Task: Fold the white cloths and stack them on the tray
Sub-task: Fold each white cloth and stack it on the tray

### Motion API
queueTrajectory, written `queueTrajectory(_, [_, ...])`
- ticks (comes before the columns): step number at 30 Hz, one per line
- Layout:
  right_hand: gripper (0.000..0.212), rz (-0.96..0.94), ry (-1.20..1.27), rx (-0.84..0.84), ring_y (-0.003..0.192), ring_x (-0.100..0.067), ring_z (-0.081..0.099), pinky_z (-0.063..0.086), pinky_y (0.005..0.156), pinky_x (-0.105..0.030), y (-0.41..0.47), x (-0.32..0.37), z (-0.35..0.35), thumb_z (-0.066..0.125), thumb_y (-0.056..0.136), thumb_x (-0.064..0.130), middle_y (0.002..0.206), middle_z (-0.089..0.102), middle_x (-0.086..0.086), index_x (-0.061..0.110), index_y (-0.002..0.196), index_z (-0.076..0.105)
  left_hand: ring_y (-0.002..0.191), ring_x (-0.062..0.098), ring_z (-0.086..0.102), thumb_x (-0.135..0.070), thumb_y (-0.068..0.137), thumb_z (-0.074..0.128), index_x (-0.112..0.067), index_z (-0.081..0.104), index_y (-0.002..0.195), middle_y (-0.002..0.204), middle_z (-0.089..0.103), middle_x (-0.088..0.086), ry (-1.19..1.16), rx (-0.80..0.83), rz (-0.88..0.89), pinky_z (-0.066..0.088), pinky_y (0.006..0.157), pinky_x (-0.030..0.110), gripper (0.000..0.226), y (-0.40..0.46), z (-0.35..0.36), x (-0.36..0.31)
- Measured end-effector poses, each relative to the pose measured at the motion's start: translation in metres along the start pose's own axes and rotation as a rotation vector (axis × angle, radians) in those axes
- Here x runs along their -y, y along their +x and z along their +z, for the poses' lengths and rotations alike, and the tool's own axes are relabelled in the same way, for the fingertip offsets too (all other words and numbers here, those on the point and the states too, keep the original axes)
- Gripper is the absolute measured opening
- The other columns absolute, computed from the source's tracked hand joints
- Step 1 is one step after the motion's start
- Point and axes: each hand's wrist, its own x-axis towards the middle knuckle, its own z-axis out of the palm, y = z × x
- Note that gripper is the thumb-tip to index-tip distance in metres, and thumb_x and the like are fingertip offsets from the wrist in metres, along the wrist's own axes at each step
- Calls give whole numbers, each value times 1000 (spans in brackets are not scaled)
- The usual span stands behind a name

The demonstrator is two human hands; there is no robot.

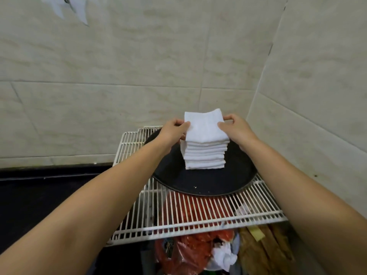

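A stack of several folded white cloths [205, 155] stands in the middle of a round black tray [202, 183]. On top of the stack lies one more folded white cloth [205, 127]. My left hand [173, 131] pinches its left edge, thumb on top. My right hand [235, 128] pinches its right edge the same way. Both arms reach forward from the bottom corners of the head view.
The tray sits on a white wire rack [198, 217] in a tiled wall corner. Under the rack are a red plastic bag [190, 253], crumpled white paper [224, 257] and brown sticks [264, 247]. A black counter [39, 195] lies to the left.
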Motion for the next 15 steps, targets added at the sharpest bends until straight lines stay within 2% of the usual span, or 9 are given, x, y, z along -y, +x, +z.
queueTrajectory(2, [47, -10, -29, -52, 111, -26, 56, 44, 91, -33, -8, 8, -3, 59, 89, 28, 124, 55, -11, 10, 131, 47, 62, 11, 52, -30, 94, 53, -12, 51, 105, 83, 58, 2, 20, -21, -17, 38, 51, 21, 21, -11, -10, 0])
queueTrajectory(4, [53, -88, -120, -135, 120, -29, 50, 43, 100, -39, -20, 24, -2, 59, 88, 31, 133, 48, -13, 13, 134, 42, 62, 10, 52, -29, 94, 52, -14, 48, 106, 83, 57, 1, 31, -63, -13, 38, 52, 22, 20, -30, -31, 0])
queueTrajectory(7, [49, -264, -258, -166, 126, -30, 43, 38, 104, -44, -53, 58, 23, 56, 89, 30, 135, 46, -13, 14, 134, 43, 60, 10, 50, -26, 95, 50, -15, 45, 108, 83, 56, 2, 44, -122, 11, 37, 51, 22, 18, -72, -81, 3])
queueTrajectory(11, [42, -466, -305, -3, 120, -32, 49, 41, 102, -46, -126, 112, 102, 53, 89, 23, 131, 48, -16, 12, 130, 49, 64, 11, 52, -26, 96, 48, -12, 46, 118, 85, 57, 1, 142, -201, 15, 39, 53, 24, 25, -155, -177, 25])
queueTrajectory(15, [38, -607, -289, 211, 118, -34, 50, 40, 102, -45, -225, 157, 216, 54, 89, 20, 125, 53, -18, 11, 126, 53, 65, 12, 56, -25, 96, 49, -14, 48, 115, 88, 60, 3, 342, -354, -10, 41, 52, 24, 22, -264, -287, 61])
